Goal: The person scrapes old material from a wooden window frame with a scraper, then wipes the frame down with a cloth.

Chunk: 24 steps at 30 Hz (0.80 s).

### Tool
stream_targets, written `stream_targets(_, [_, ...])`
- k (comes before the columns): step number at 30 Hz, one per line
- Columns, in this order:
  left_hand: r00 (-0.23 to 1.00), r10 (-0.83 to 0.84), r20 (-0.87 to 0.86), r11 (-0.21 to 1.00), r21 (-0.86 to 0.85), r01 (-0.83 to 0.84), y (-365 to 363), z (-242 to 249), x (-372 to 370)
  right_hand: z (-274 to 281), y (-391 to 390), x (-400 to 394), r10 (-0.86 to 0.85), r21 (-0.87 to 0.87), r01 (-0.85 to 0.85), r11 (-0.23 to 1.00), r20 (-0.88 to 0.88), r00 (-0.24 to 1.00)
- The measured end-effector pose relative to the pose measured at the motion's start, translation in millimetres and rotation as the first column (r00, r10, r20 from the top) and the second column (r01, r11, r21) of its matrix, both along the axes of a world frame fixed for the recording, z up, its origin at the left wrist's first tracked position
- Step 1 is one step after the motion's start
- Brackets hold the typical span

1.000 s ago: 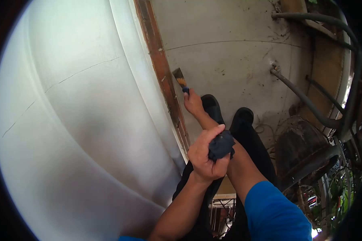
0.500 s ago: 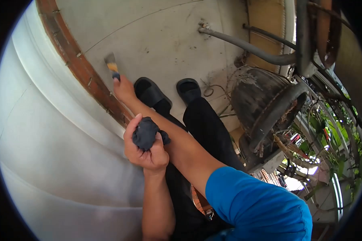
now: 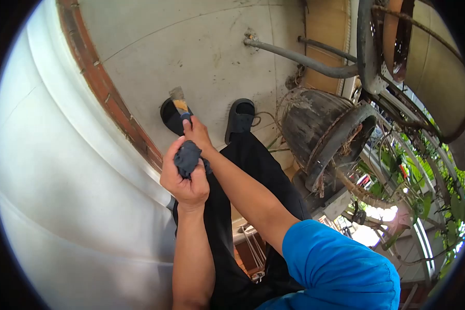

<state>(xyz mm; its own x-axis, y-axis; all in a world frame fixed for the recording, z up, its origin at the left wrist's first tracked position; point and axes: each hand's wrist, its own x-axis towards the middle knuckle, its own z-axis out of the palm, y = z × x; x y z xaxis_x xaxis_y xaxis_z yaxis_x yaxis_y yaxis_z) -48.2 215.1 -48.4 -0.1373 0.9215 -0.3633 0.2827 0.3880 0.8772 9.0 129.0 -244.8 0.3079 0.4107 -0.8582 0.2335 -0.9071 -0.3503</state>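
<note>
My left hand [image 3: 187, 178] is closed around a wadded dark grey cloth [image 3: 187, 158], which bulges out between thumb and fingers. Just beyond it, my right hand [image 3: 199, 135] grips the dark blue handle of a paintbrush [image 3: 181, 103]. The brush has a yellowish band and a greyish end pointing away from me, above the black slipper [image 3: 173, 116] on my left foot. In this view the two hands overlap, with the left one nearer the camera. The brush's end is apart from the wall.
A pale wall [image 3: 88, 206] curves along the left, edged by a reddish-brown strip [image 3: 106, 93] at the floor [image 3: 191, 51]. On the right are a dark ribbed pot [image 3: 315, 116] lying tilted, a bent grey pipe [image 3: 305, 61], metal bars and green plants [image 3: 423, 181].
My right hand has drawn the brush back from beside the brown strip, rightward and nearer to me. My left hand keeps its hold on the cloth. The camera view has shifted slightly.
</note>
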Motion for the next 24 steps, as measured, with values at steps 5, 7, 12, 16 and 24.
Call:
stream_targets(5, [0.999,-0.027,0.019,1.000,0.003,0.027,1.0,4.5,4.6,-8.0,4.2,20.3,0.041,0.031,-0.042,0.999,0.047,0.998])
stream_targets(7, [0.999,-0.035,-0.006,0.999,0.034,0.035,2.6,4.5,7.2,-18.2,9.5,23.7,0.077,0.083,-0.082,0.993,0.057,0.995])
stream_targets(12, [0.998,-0.024,-0.051,0.997,0.076,0.028,13.6,8.4,2.6,-28.0,38.0,15.1,0.222,0.196,-0.218,0.956,0.000,0.975])
stream_targets(16, [0.999,-0.020,-0.045,0.993,0.119,0.025,18.7,7.9,-1.7,-53.4,43.9,-17.3,0.403,0.231,-0.388,0.892,-0.019,0.915])
stream_targets(24, [0.983,-0.036,-0.180,0.985,0.158,0.065,35.1,19.9,-25.0,-128.0,201.1,-91.9,0.347,0.316,-0.328,0.890,-0.003,0.938])
